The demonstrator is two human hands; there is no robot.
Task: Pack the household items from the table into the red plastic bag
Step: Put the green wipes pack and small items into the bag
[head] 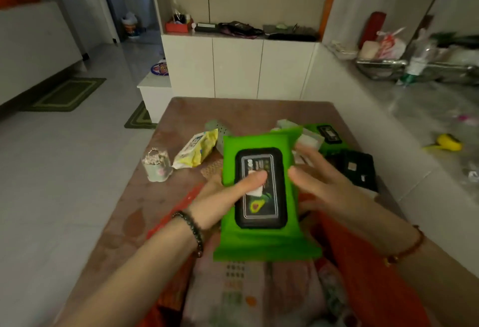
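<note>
My left hand [225,197] grips a green pack of wet wipes [259,241] with a black lid, thumb on the lid, held above the open red plastic bag [363,262]. My right hand [321,179] hovers at the pack's right edge with fingers spread, touching or nearly touching it. Inside the bag lies a pale patterned package [246,290]. On the brown table [181,108] remain a yellow-white wipes pack [197,151], a jar of cotton swabs [156,164], a second green wipes pack [326,134] and a black packet [355,168].
A low white cabinet [238,67] stands behind the table. A grey counter on the right carries bags, a bottle [417,64] and a yellow object [448,142]. The tiled floor with green mats [67,93] lies to the left.
</note>
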